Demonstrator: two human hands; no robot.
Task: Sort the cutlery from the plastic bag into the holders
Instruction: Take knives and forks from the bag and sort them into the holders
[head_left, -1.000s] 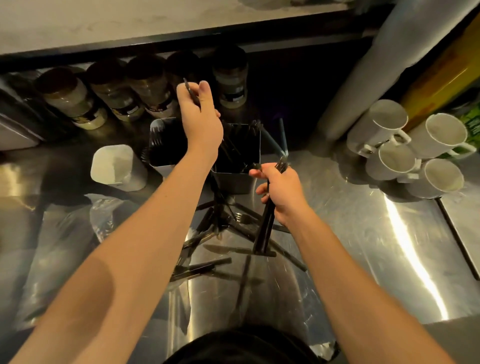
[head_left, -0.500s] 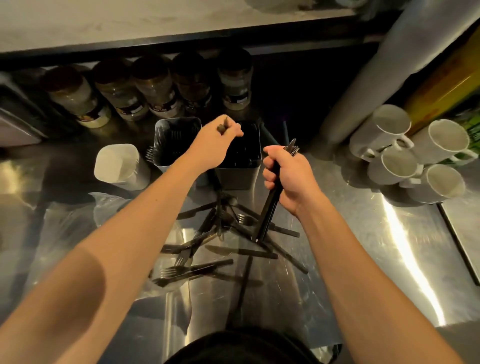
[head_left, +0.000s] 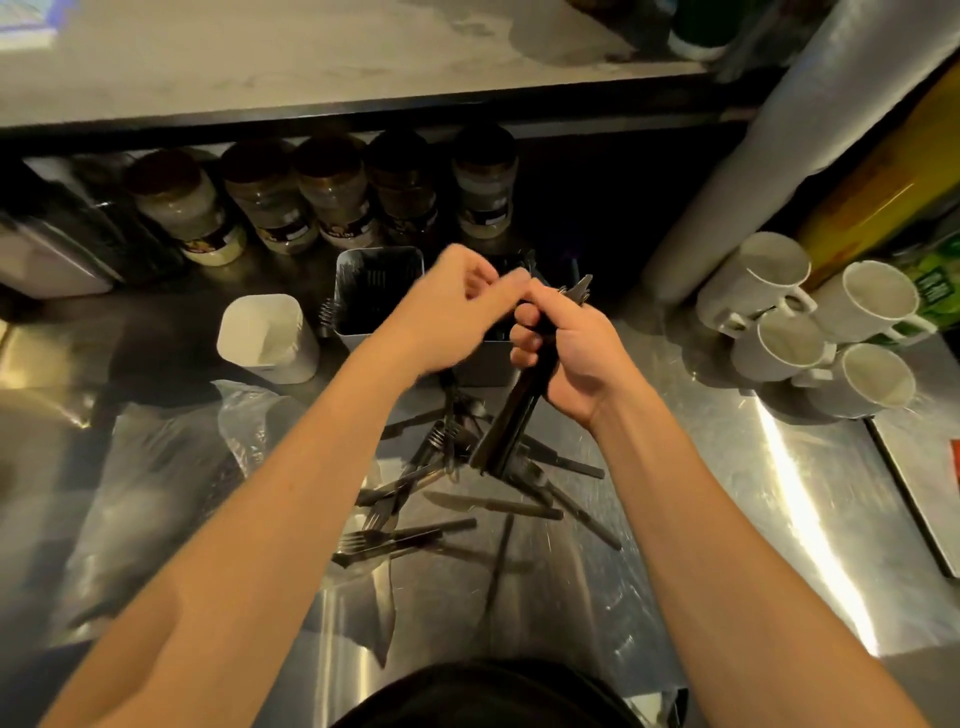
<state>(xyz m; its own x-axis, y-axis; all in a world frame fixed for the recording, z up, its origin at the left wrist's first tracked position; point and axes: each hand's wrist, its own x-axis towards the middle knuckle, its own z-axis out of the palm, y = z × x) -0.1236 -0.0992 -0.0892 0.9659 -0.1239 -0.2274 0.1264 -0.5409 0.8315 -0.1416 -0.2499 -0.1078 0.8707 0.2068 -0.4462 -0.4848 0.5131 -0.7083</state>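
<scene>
Right hand: the right hand (head_left: 571, 353) grips a bundle of dark-handled cutlery (head_left: 511, 421) in a closed fist, handles pointing down toward the counter, tips sticking out above the knuckles.
Left hand: the left hand (head_left: 457, 306) reaches across to the top of that bundle, fingers bent and meeting the right hand's thumb side (motion blur hides whether it pinches a piece, so its hold cannot be told).
Loose cutlery: a scatter of forks and knives (head_left: 452, 493) lies criss-crossed on the steel counter (head_left: 727, 519), directly below the two hands.
Plastic bag: the clear plastic bag (head_left: 156, 493) lies flattened on the counter to the left, its edge reaching under the forks nearest the person.
Holders: two square metal holders stand side by side behind the hands; the left holder (head_left: 363, 291) shows dark pieces inside, the right holder (head_left: 493, 364) is largely hidden by the hands.
White cup: a white container (head_left: 265, 338) stands just left of the holders.
Background: a row of jars (head_left: 322, 197) lines the back under a shelf (head_left: 311, 67).
Right side: four white mugs (head_left: 810, 322) lie grouped on their sides near a thick grey pipe (head_left: 779, 130).
</scene>
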